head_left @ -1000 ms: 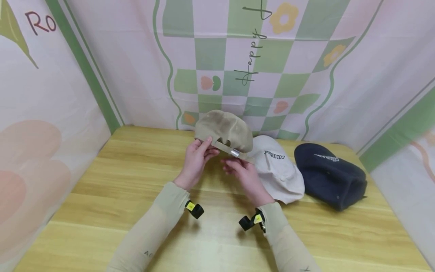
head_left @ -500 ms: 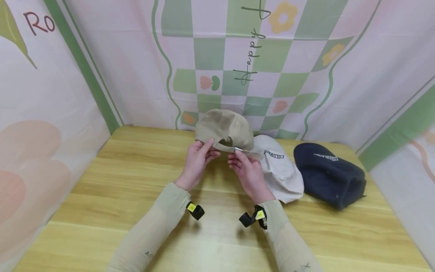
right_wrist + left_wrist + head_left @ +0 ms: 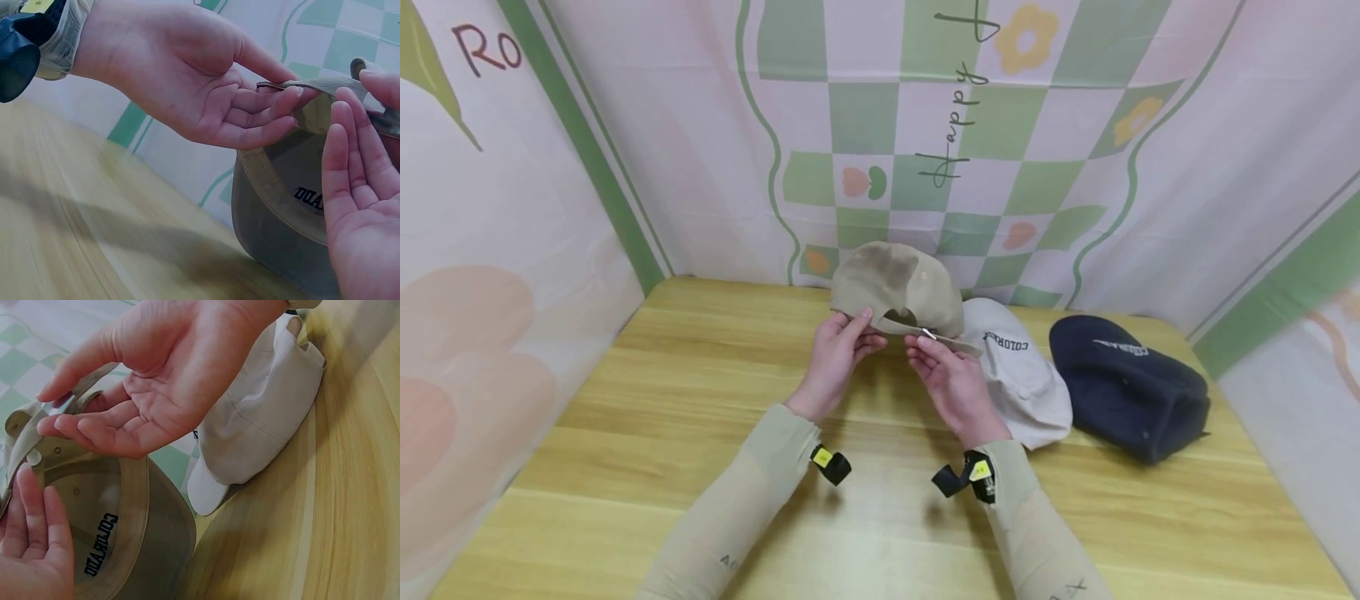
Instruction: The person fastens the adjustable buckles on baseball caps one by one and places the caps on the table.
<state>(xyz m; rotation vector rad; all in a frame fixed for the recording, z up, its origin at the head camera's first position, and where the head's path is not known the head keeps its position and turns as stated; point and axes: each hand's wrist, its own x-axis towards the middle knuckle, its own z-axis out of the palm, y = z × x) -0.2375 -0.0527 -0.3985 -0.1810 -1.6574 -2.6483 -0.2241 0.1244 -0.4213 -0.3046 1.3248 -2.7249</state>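
A beige cap (image 3: 887, 279) is held up at the back of the table, its rear opening and adjusting strap facing me. My left hand (image 3: 833, 358) pinches the cap's rear edge at the left end of the strap. With thumb and fingers, my right hand (image 3: 955, 387) pinches the strap at its metal buckle (image 3: 928, 333). The loose strap end (image 3: 964, 345) sticks out to the right past the buckle. In the left wrist view, dark lettering (image 3: 101, 545) shows through to the inside of the cap. Fingers partly cover the buckle.
Just right of the beige cap lies a white cap (image 3: 1018, 383), close to my right hand. Farther right a navy cap (image 3: 1123, 392) rests on the wooden table (image 3: 700, 367). A patterned cloth backdrop (image 3: 865, 121) rises directly behind the table.
My right hand has shifted slightly up and right, from the strap's underside to a pinch at the buckle. The strap has turned more edge-on. My left hand keeps its grip, almost still.
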